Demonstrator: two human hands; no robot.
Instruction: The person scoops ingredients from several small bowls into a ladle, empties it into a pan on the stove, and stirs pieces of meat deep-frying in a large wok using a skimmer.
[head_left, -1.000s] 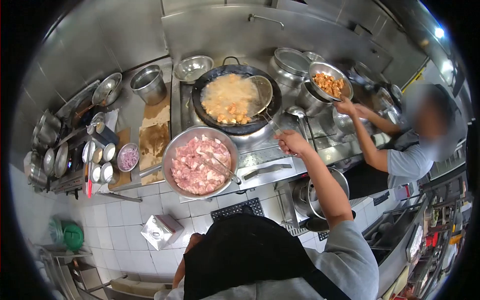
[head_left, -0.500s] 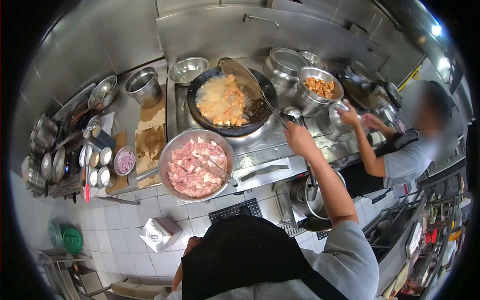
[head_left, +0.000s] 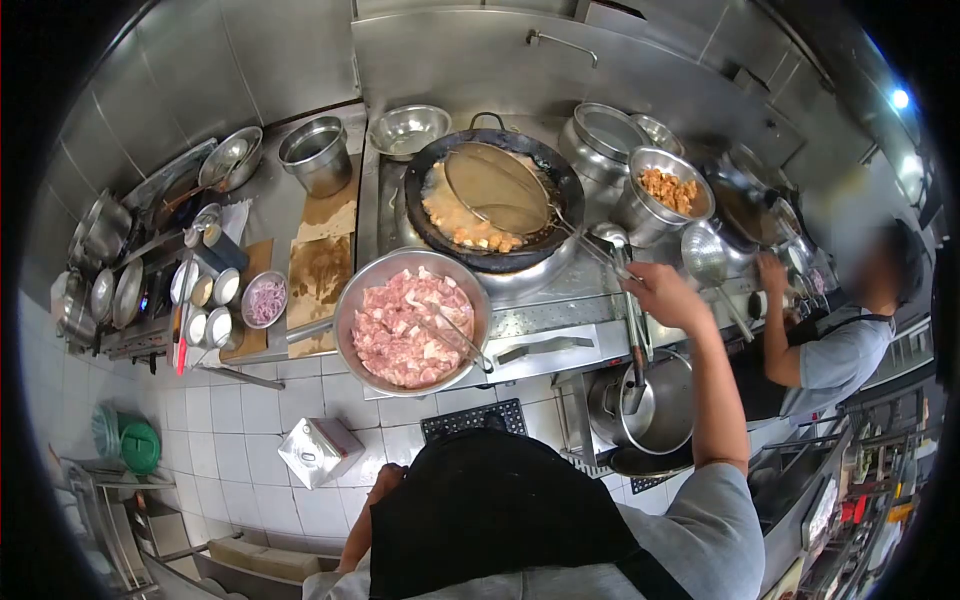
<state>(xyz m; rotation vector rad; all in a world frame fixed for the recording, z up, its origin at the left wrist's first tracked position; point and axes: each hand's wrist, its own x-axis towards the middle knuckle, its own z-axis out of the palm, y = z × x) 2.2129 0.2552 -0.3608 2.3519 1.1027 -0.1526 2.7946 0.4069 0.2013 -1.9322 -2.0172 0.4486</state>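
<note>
My right hand [head_left: 672, 295] is closed around the long handle of a wire-mesh strainer [head_left: 497, 185]. The mesh hovers over a black wok [head_left: 572, 185] on the burner, overlapping the frying pieces [head_left: 470, 225] in bubbling oil. In front of the wok, a large steel pan [head_left: 345, 345] is full of raw diced meat [head_left: 405, 335], with a metal utensil [head_left: 445, 332] resting in it. Down beside the black apron [head_left: 480, 500] hangs my left hand [head_left: 387, 483], its fingers mostly hidden.
Behind my right hand stands a steel pot [head_left: 640, 215] of fried pieces [head_left: 670, 190]. A perforated ladle [head_left: 705, 252] lies near a co-worker [head_left: 840, 340] on the right. Sliced onion [head_left: 266, 300] and small cups [head_left: 218, 325] sit left. A square tin [head_left: 320, 450] stands on the floor.
The strainer has shifted from the wok's far side to over its middle, now covering much of the food. My right hand stays on its handle. The co-worker's hands have lowered, leaving the perforated ladle.
</note>
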